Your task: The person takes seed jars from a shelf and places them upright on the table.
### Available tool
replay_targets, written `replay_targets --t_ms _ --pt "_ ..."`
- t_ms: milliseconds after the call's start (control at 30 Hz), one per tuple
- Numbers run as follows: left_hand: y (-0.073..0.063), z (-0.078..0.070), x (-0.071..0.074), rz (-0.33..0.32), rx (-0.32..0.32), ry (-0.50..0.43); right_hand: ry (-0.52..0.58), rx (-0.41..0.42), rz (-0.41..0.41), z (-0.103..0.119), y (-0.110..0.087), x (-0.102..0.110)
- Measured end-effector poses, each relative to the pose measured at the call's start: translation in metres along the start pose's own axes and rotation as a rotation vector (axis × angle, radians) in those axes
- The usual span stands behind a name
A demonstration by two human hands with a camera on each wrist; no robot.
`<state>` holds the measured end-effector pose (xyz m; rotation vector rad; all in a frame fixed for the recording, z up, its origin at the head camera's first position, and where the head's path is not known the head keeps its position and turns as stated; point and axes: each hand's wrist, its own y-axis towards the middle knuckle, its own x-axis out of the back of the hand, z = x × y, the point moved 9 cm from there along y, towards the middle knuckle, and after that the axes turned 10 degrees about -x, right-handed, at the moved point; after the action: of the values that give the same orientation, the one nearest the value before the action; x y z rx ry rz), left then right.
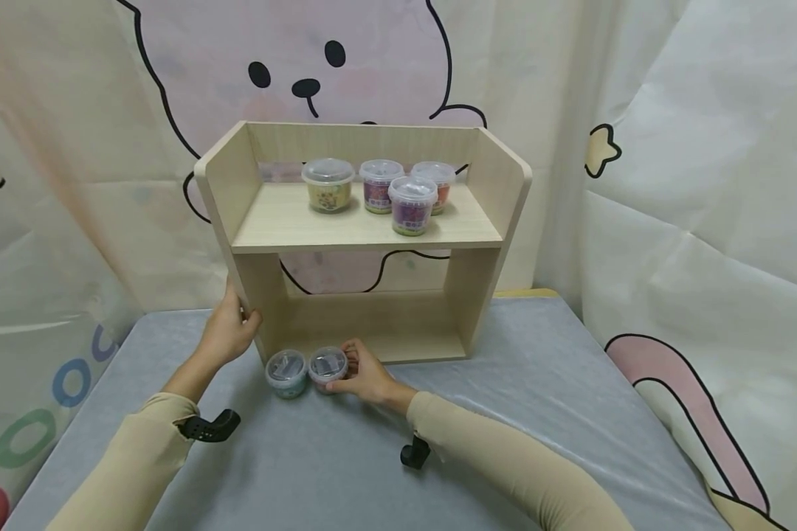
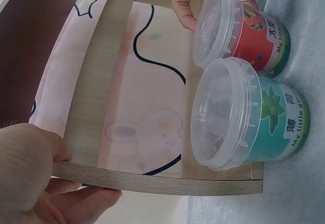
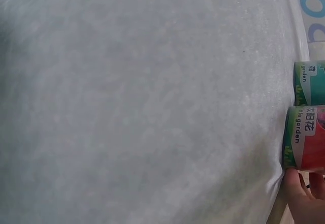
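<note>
My left hand (image 1: 231, 328) grips the left side panel of a pale wooden two-tier shelf (image 1: 365, 240), thumb on the inner face and fingers outside. My right hand (image 1: 368, 375) holds a red-labelled plastic tub (image 2: 254, 33) with a clear lid, thumb in front and fingers behind. Touching that tub on its left stands a teal-labelled tub (image 2: 269, 120) with a green leaf picture. Both tubs are upright on the cloth, right before the shelf's lower front edge. In the right wrist view both tubs show only partly, at the right edge.
On the upper shelf board stand a yellow tub (image 1: 330, 193), two purple tubs, one (image 1: 412, 210) in front, and an orange tub (image 1: 441, 192). A grey-blue cloth (image 1: 319, 472) covers the table. Cartoon-printed curtains (image 1: 704, 243) hang behind and at both sides.
</note>
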<state>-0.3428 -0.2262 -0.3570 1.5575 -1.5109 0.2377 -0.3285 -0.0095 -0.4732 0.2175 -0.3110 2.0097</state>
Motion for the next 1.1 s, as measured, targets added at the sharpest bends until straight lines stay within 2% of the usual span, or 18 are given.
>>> replay_targets --t_ms 233,700,1100 --pt "-0.002 0.001 0.001 0.001 0.020 -0.022 -0.037 -0.007 -0.006 0.000 -0.002 0.004" --pt "-0.003 0.000 0.000 -0.001 0.025 -0.036 -0.131 -0.057 0.073 0.005 -0.012 0.013" --pt "-0.003 -0.002 -0.001 0.005 0.009 -0.031 -0.075 -0.084 0.052 0.012 -0.028 0.035"
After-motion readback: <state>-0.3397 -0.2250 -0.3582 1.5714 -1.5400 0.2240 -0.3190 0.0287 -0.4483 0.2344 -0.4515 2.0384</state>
